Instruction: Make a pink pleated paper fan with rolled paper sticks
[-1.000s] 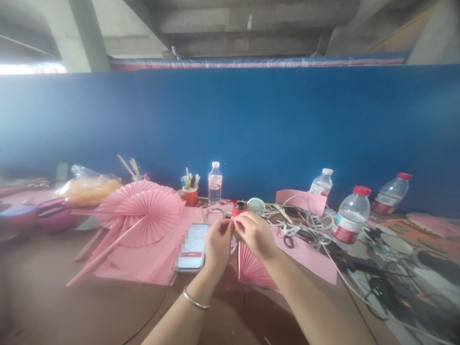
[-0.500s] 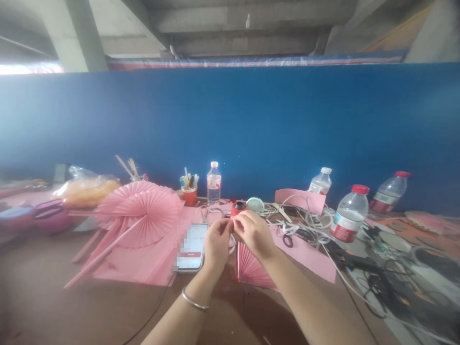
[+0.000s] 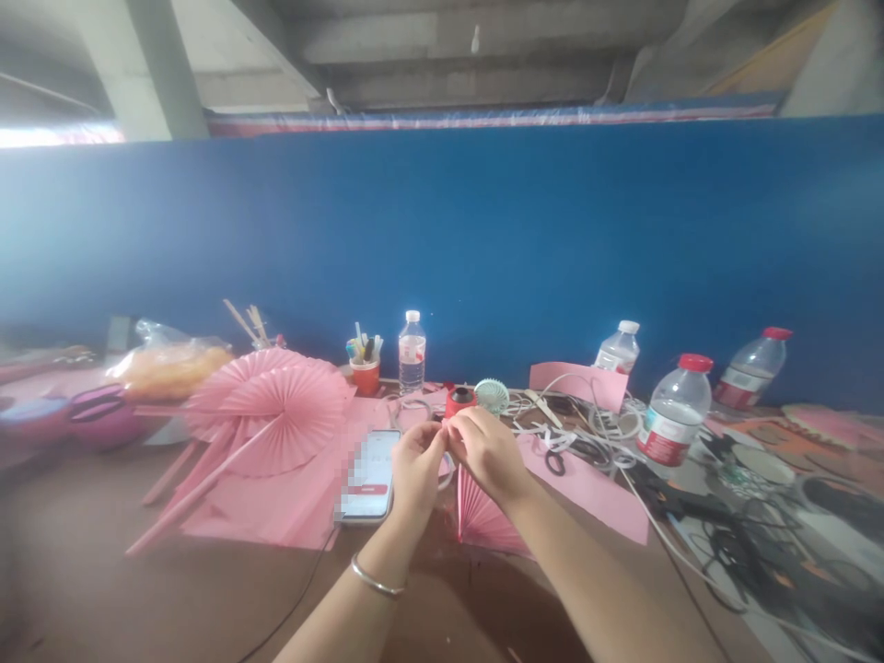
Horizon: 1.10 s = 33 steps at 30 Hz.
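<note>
My left hand [image 3: 416,465] and my right hand [image 3: 487,450] meet fingertip to fingertip above the brown table [image 3: 138,589]. Both pinch the top of a small pleated pink paper fan [image 3: 483,520], which spreads downward beneath my right hand. A silver bracelet sits on my left wrist. A phone [image 3: 369,476] with a lit screen lies just left of my left hand, on pink paper sheets [image 3: 276,506]. Behind my hands stand a red round object [image 3: 459,400] and a small mint desk fan [image 3: 492,395].
Large finished pink paper fans [image 3: 269,410] lie at the left. A cup of pens [image 3: 365,366] and a water bottle [image 3: 412,353] stand by the blue partition. More bottles [image 3: 671,410], tangled white and black cables [image 3: 725,534] and scissors [image 3: 552,458] crowd the right side.
</note>
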{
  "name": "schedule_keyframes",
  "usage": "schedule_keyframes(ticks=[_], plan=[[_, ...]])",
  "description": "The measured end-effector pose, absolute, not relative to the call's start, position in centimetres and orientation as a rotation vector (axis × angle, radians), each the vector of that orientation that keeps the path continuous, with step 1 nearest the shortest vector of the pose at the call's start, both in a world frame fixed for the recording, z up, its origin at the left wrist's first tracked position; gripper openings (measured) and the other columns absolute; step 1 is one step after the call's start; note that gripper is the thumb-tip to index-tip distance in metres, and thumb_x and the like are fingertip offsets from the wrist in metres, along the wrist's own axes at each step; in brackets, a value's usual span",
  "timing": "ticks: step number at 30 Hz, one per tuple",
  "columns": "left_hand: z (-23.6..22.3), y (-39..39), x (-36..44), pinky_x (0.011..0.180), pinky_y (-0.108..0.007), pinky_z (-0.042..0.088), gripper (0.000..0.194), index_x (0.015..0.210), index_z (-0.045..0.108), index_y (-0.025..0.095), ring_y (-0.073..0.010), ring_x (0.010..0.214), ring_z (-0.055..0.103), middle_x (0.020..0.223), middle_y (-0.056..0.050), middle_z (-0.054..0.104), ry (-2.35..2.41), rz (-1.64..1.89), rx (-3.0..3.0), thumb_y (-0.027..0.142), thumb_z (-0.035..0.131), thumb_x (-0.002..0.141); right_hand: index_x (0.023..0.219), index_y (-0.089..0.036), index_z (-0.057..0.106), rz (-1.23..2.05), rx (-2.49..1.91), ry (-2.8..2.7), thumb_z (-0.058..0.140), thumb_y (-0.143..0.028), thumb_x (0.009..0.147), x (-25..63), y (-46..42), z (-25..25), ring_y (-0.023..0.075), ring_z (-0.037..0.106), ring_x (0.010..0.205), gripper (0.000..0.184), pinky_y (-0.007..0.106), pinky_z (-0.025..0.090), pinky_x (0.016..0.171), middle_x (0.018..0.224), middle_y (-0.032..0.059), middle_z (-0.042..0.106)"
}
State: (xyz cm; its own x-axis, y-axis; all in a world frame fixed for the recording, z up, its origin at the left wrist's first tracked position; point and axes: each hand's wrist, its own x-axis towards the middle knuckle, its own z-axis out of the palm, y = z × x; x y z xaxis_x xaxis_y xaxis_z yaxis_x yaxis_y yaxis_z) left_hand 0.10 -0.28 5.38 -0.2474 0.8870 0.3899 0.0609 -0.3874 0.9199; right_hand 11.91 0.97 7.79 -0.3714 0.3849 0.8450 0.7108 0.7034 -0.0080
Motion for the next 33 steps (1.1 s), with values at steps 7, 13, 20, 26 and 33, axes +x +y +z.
schedule_keyframes(ticks=[7,13,20,26,33], plan=[[5.7,-0.1,0.1,0.060,-0.023,0.045,0.018,0.075,0.065,0.014,-0.0152,0.063,0.059,0.066,-0.003,0.065,1.313,1.692,1.365,0.030,0.057,0.071,0.081,-0.017,0.059,-0.344,-0.848,-1.991,0.042,-0.015,0.084,11.8,1.2,7.4,0.0151,0.054,0.072,0.017,0.024,0.042,0.066,0.076,0.0061,0.060],[5.7,-0.4,0.1,0.058,-0.024,0.043,0.018,0.075,0.065,0.017,-0.0144,0.061,0.058,0.066,-0.002,0.066,1.452,1.645,1.528,0.031,0.054,0.073,0.074,-0.016,0.058,-0.405,-0.918,-2.017,0.042,-0.015,0.084,11.8,1.4,7.4,0.0149,0.053,0.069,0.019,0.024,0.041,0.063,0.071,0.0057,0.058],[5.8,-0.5,0.1,0.056,-0.024,0.041,0.018,0.072,0.065,0.018,-0.0134,0.058,0.056,0.063,-0.001,0.064,1.468,1.631,1.600,0.031,0.053,0.074,0.069,-0.016,0.056,-0.315,-0.906,-2.032,0.042,-0.014,0.081,12.2,1.7,7.7,0.0144,0.051,0.066,0.018,0.024,0.040,0.062,0.069,0.0047,0.056],[5.3,0.2,0.1,0.063,-0.026,0.045,0.020,0.076,0.064,0.015,-0.0151,0.065,0.059,0.070,-0.004,0.066,1.287,1.695,1.384,0.033,0.056,0.073,0.065,-0.017,0.054,0.145,-0.934,-1.809,0.048,-0.015,0.073,12.0,1.3,8.2,0.0124,0.052,0.060,0.010,0.023,0.041,0.059,0.066,0.0011,0.056],[4.8,1.6,-0.1,0.070,-0.029,0.050,0.016,0.067,0.049,0.014,-0.0157,0.070,0.064,0.067,-0.004,0.064,0.862,1.824,0.703,0.025,0.060,0.069,0.067,-0.018,0.051,0.862,-0.771,-1.135,0.050,-0.023,0.068,12.7,3.5,7.7,0.0155,0.060,0.064,0.005,0.028,0.048,0.058,0.072,0.0030,0.064]])
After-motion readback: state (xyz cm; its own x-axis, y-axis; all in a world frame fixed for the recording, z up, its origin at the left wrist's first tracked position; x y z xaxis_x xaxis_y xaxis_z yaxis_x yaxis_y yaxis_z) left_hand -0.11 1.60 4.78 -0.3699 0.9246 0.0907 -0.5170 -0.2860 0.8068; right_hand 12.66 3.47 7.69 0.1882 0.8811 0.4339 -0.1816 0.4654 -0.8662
